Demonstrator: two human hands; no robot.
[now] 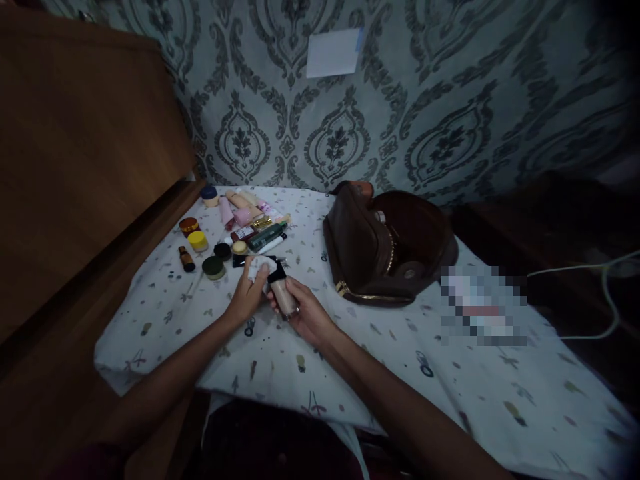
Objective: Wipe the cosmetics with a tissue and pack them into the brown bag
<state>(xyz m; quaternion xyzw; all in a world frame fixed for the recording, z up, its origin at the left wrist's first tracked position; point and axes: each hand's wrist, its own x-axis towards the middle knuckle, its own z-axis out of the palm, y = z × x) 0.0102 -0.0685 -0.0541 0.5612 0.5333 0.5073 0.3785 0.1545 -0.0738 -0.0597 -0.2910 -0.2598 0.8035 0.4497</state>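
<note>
A small bottle of beige liquid with a black cap, like a foundation bottle (286, 298), is gripped in my right hand (311, 312). It tilts with its cap toward the upper left. My left hand (249, 291) pinches a crumpled white tissue (261, 266) against the black cap. Just beyond the hands lie a dark green tube (267, 237), a white tube (274, 243) and a black flat item (241, 261) partly behind the tissue. To the left stand a dark-lidded jar (214, 267) and a small brown bottle (186, 259).
An open brown leather bag (365, 247) stands on the patterned cloth (300, 373) at the right. Pink tubes (245, 215), a yellow-lidded jar (198, 241) and a blue-lidded jar (209, 195) sit at the back left. A blurred-out item (483, 307) and a white cable (607, 287) lie farther right. Wooden furniture (90, 153) borders the left.
</note>
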